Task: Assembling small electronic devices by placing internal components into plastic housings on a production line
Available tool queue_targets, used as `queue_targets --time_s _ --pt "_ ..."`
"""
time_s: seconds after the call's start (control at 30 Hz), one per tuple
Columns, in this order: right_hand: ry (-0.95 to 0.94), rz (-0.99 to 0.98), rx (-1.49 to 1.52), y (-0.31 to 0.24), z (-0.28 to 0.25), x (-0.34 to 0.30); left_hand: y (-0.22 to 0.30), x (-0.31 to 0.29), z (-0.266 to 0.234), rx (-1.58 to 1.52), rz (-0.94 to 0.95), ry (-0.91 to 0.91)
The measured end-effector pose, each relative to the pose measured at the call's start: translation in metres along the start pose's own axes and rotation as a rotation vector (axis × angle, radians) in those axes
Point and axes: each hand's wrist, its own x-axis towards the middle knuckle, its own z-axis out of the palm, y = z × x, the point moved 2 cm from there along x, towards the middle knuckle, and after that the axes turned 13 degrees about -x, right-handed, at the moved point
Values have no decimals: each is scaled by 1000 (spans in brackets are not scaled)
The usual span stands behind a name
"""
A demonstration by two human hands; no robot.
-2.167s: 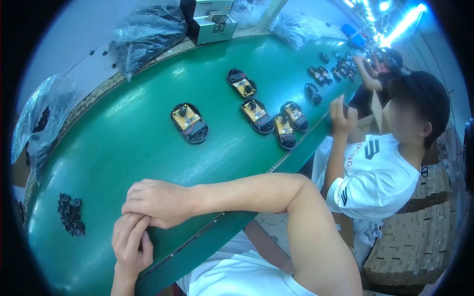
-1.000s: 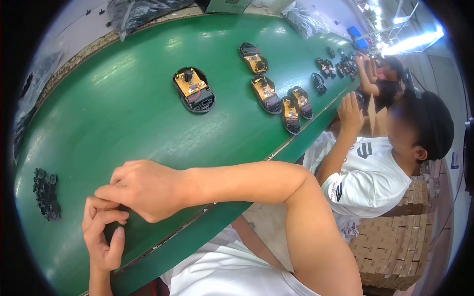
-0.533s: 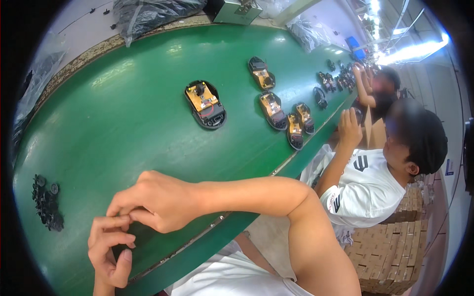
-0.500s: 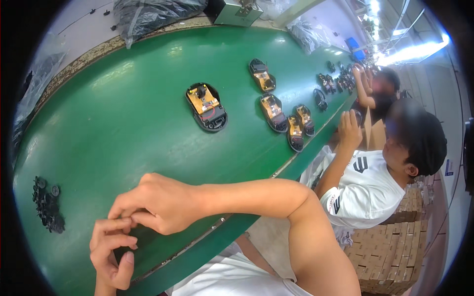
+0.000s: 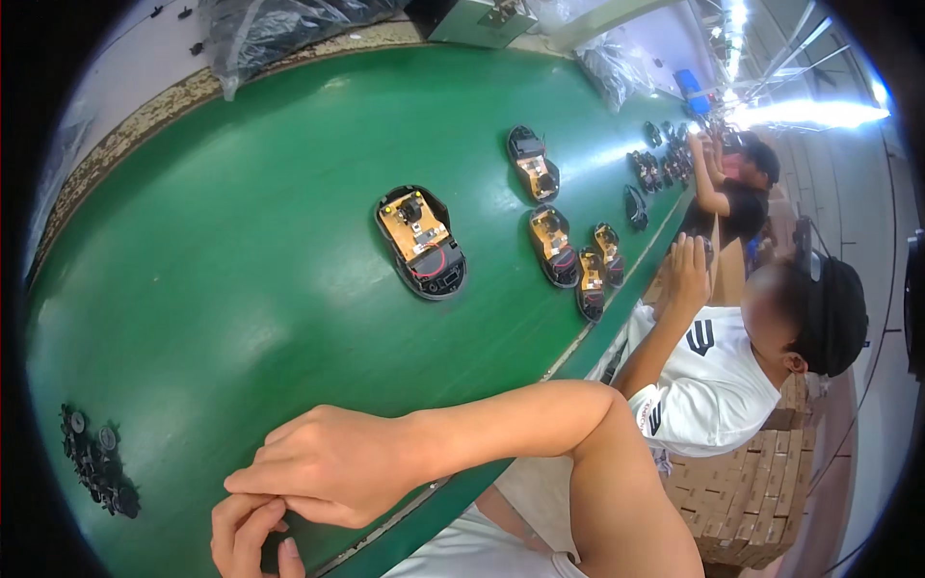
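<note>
My right hand (image 5: 332,467) reaches across the near side of the green table, its fingers closed and pointing down to the left. Against its fingertips are the curled fingers of my left hand (image 5: 249,539), which is partly cut off by the lower edge. Whatever is pinched between them is hidden. Nearest to them, farther up the table, lies an opened computer mouse (image 5: 421,241) with a black shell, tan circuit board and red wire. At the far left sits a pile of small black plastic parts (image 5: 101,467), some of them round wheels.
Several more opened mice (image 5: 552,246) lie to the right along the table edge (image 5: 568,361). A co-worker in a white shirt (image 5: 718,385) sits at my right, another in black (image 5: 742,202) beyond. Stacked cartons (image 5: 747,491) stand behind. Grey plastic bags (image 5: 289,39) line the far side.
The view has shifted, so the table, mice and hands all appear lower. My right hand now covers more of my left hand, and their fingers remain together.
</note>
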Motion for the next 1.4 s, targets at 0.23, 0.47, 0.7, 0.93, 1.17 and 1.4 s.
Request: queue_targets --time_s 0.23,0.47,0.7,0.93,1.17,1.4 --pt "15 -66 -85 -3 -4 0 -22 -19 -9 -138 -109 1" --pt "42 -101 -117 3 5 -2 -23 -19 -4 -219 -169 -8" --pt "60 -142 -245 3 5 -3 -32 -27 -4 -331 -175 56" --pt "22 -206 -387 1 1 -5 -33 -31 -6 -263 -131 17" --pt "7 -112 -520 0 -10 2 -24 -26 0 -63 -121 -70" --pt "198 -47 -627 12 -24 15 -18 -37 -11 -75 -188 111"
